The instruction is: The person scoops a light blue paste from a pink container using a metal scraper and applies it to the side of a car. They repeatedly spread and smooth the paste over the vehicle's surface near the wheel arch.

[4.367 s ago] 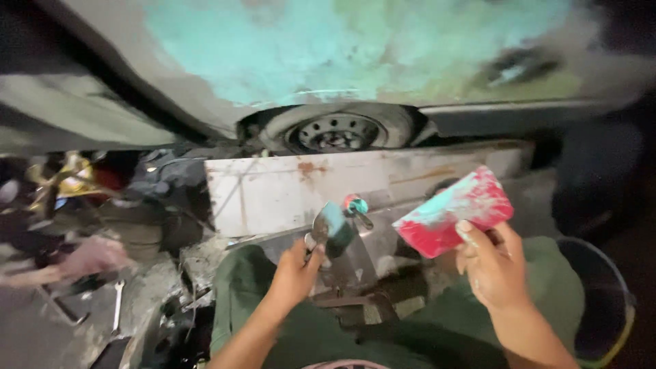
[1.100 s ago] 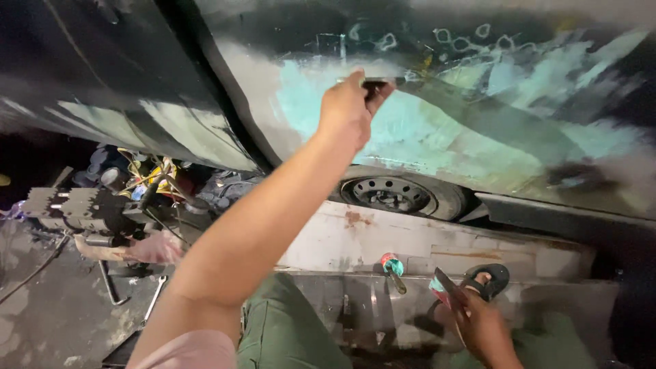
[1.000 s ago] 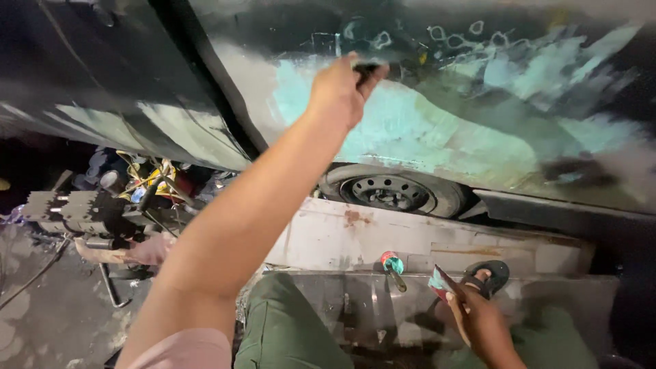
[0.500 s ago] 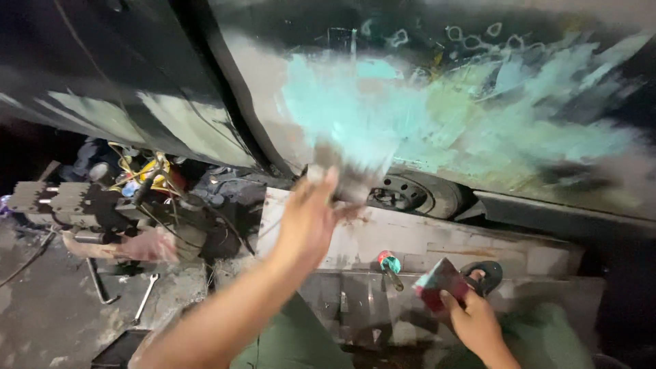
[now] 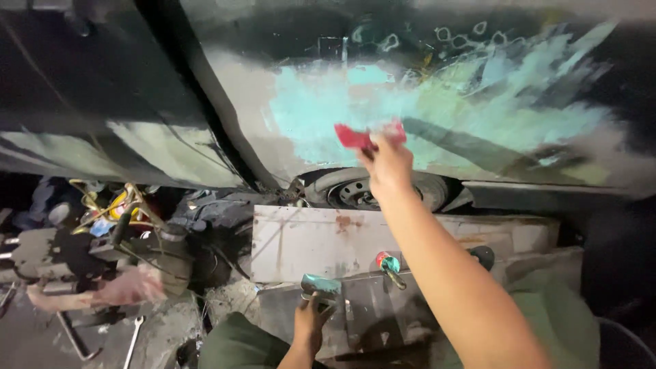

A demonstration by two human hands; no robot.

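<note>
car body panel: dark, patched with turquoise filler, directly behind raised right hand.
wheel: just below right hand.
pale metal sheet: above left hand.
right hand: pinching red spreader card against filler.
left hand: low, gripping putty knife, turquoise-smeared blade up.
small red-green tool: right of left hand.

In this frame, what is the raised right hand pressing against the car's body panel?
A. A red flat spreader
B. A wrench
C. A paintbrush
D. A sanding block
A. The right hand holds a red flat spreader up against the turquoise filler patch on the panel, while the left hand stays low holding a filler-smeared scraper.
</note>
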